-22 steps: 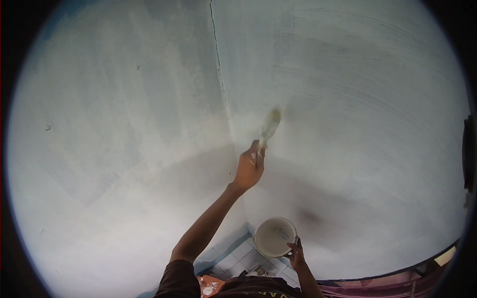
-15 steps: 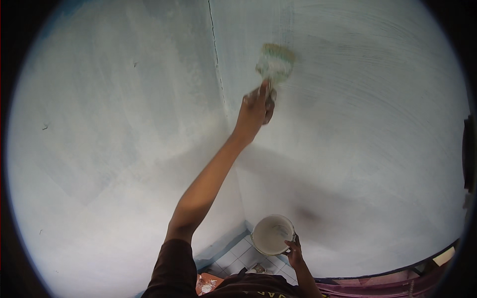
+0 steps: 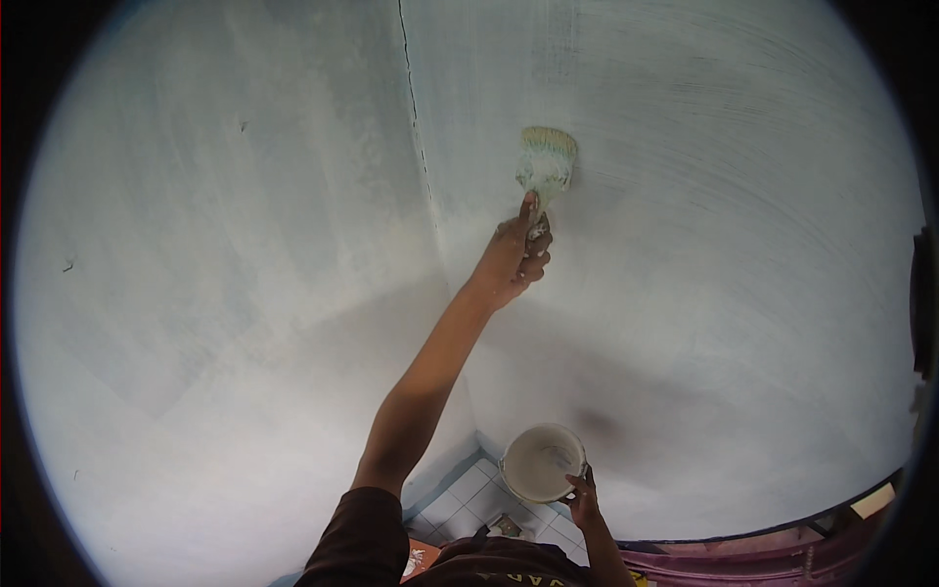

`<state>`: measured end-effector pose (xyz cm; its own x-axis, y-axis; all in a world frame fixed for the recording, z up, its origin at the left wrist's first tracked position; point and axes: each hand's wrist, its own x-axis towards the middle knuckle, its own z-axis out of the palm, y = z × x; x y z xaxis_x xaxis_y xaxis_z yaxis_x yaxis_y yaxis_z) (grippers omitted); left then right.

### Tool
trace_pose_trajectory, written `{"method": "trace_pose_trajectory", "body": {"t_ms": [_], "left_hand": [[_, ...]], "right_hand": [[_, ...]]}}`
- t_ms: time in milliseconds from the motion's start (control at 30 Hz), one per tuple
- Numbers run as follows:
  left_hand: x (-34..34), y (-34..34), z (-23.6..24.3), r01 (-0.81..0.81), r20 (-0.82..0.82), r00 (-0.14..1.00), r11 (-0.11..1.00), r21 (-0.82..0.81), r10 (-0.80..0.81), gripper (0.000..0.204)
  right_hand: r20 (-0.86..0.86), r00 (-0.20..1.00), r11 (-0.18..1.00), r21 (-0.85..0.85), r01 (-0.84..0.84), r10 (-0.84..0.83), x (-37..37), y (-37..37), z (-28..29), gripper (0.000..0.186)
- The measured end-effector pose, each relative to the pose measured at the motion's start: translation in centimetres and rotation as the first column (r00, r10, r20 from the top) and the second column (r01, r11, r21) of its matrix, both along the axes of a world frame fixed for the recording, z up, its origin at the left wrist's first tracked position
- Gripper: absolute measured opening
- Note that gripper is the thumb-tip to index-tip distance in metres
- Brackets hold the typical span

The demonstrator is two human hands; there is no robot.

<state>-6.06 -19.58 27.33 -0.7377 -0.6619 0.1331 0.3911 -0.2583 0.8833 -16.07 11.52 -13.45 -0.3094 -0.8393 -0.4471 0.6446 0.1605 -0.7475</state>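
Note:
My left hand [image 3: 520, 240] is wrapped round the handle of a wide paintbrush [image 3: 546, 157], raised against the pale, streaked right-hand wall [image 3: 704, 235], its light bristles pointing upward. Low at centre right, my right hand [image 3: 584, 494] grips a white bucket [image 3: 536, 455] by its rim, thumb over the edge; some pale liquid or residue shows inside. A thin dark crack [image 3: 411, 88] runs down near the corner, beside the left-hand wall [image 3: 196, 293], which has patchy paint.
Below lies a white tiled floor [image 3: 469, 489] with a grey-blue skirting edge and an orange object [image 3: 421, 556] partly behind my body. Purple fabric [image 3: 734, 565] hangs at the lower right beside a dark curved edge. A dark object [image 3: 919, 303] sits at the far right rim.
My left hand and the brush first rose sharply up the right-hand wall, then came down slightly, staying higher than at first. The bucket in my right hand has barely moved.

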Motion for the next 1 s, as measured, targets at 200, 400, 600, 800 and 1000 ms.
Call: {"method": "trace_pose_trajectory", "body": {"t_ms": [200, 400, 600, 800, 1000], "left_hand": [[0.4, 0.9, -6.2, -0.010, -0.004, 1.000, 0.996, 0.092, 0.011, 0.045], [0.6, 5.6, -7.5, -0.487, -0.063, 0.869, 0.828, -0.277, 0.490, 0.041], [1.5, 2.6, 6.1, -0.599, -0.401, 0.508, -0.023, -0.801, 0.762, 0.018], [-1.5, 2.5, 13.9, -0.092, -0.245, 0.259, -0.229, -0.969, 0.934, 0.013], [-4.2, 3.1, 12.3, 0.168, -0.242, 0.059, -0.248, -0.954, 0.969, 0.030]], "right_hand": [[-0.043, 0.999, 1.000, -0.006, 0.001, -0.002, 0.3, -0.5, 1.6, 0.064], [-0.028, 0.997, 0.997, -0.020, -0.069, 0.069, -0.7, 0.0, 1.3, 0.082], [-0.022, 0.993, 0.994, -0.005, -0.113, 0.113, -0.4, 0.1, 0.9, 0.084], [-0.033, 0.997, 0.997, 0.011, -0.074, 0.074, -0.2, 0.1, 1.0, 0.070], [0.002, 0.995, 0.995, 0.011, -0.103, 0.103, -1.2, 0.1, -0.4, 0.085]]}}
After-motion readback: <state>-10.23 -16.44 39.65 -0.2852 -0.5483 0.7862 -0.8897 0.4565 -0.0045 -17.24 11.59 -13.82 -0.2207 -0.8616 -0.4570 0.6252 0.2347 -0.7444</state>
